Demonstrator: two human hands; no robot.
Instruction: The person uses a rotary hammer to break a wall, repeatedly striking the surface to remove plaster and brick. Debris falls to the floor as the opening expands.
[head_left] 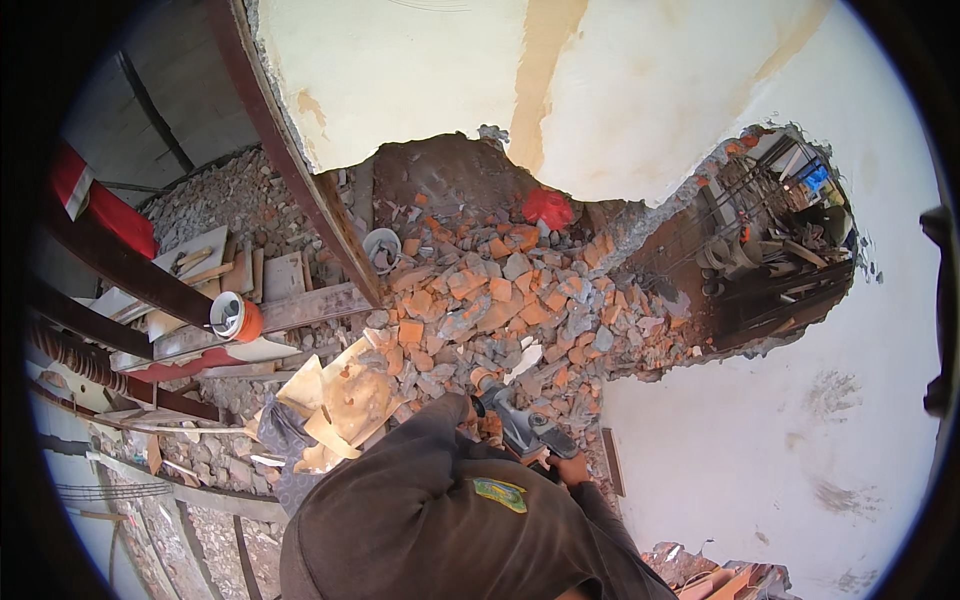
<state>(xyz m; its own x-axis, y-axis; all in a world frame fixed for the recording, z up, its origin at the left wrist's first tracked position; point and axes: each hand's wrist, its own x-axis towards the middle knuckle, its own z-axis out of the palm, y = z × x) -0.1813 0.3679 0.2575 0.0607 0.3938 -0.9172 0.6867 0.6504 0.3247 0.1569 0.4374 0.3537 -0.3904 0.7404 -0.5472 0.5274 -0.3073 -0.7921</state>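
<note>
A grey and black power tool (522,425), which looks like a demolition hammer, is in front of my body, its front end pointing up and left into the rubble. My right hand (571,468) is closed round its rear handle. Near the front of the tool, my left hand (468,412) is closed on a black side grip, partly hidden by the dark sleeve. Broken orange bricks and grey mortar (500,290) lie heaped just past the tool. A pale flat fragment (525,360) rests beside its front end. Whether a bit touches anything, I cannot tell.
A white wall (420,80) with a ragged broken edge hangs over the rubble; another hole opens at right. Dark beams (290,140) cross the left side. A white and orange bucket (235,318), a white pail (382,250), torn tan sheets (345,400) and a red bag (548,208) lie around.
</note>
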